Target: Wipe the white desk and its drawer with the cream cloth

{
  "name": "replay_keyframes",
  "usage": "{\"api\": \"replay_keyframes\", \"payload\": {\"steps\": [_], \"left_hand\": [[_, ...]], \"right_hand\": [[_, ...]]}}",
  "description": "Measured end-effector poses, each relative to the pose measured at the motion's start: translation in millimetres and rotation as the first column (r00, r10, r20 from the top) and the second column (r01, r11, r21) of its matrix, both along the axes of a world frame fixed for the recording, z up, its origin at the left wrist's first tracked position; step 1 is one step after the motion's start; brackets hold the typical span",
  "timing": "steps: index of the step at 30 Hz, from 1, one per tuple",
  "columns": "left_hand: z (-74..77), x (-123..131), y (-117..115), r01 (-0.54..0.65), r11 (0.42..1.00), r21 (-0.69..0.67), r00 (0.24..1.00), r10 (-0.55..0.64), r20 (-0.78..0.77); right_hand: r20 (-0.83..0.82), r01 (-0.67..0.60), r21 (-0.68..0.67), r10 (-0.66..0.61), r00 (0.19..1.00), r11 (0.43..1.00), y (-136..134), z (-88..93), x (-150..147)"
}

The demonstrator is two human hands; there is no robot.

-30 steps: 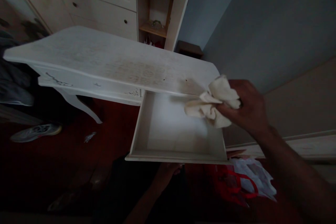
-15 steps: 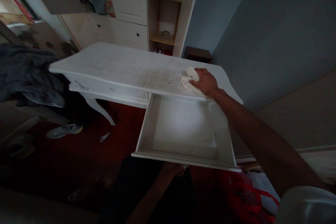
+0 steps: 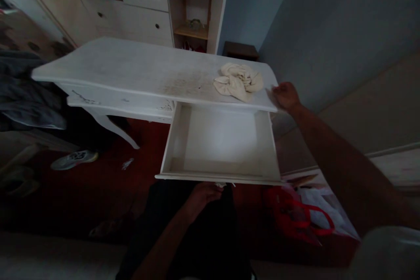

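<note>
Released since half a second ago, the cloth (image 3: 238, 81) now lies bunched on the worktop (image 3: 131, 68) near its right end, just behind the pulled-out drawer (image 3: 216, 177). The right hand (image 3: 285, 95) has drawn back to the worktop's right edge, fingers loosely spread, holding nothing. The left hand (image 3: 205, 192) sits under the drawer's front, fingers curled; whether it grips anything I cannot tell. A red-handled bag (image 3: 302, 221) lies on the floor nearby.

Pretty dim overall, only the white counter (image 3: 131, 63) and the open drawer (image 3: 223, 140) catch any soft light. The floor (image 3: 82, 192) below is nearly black, and wide-angle stretch bends the edges, with slight softness throughout.
</note>
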State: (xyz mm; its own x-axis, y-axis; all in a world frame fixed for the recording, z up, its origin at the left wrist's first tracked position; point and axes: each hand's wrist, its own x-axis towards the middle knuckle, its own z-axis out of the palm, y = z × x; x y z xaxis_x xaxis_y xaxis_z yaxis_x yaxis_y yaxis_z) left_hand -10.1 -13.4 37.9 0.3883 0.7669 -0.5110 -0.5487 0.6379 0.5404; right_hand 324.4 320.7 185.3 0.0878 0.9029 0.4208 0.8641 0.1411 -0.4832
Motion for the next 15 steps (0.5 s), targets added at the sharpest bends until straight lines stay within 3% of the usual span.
{"api": "replay_keyframes", "payload": {"steps": [4, 8, 15], "left_hand": [[2.7, 4, 0, -0.005, 1.000, -0.008, 0.995, 0.006, 0.098], [8.5, 15, 0, -0.005, 1.000, -0.023, 0.989, 0.008, 0.145], [9.4, 24, 4, -0.053, 0.998, 0.034, 0.998, 0.054, -0.023]], "right_hand": [[-0.074, 0.056, -0.104, -0.064, 0.995, 0.993, -11, -8.0, 3], [-0.038, 0.019, -0.062, -0.021, 0.999, 0.998, -12, -11.6, 2], [0.020, -0.030, 0.015, 0.029, 0.999, 0.999, -21, -17.5, -3]]}}
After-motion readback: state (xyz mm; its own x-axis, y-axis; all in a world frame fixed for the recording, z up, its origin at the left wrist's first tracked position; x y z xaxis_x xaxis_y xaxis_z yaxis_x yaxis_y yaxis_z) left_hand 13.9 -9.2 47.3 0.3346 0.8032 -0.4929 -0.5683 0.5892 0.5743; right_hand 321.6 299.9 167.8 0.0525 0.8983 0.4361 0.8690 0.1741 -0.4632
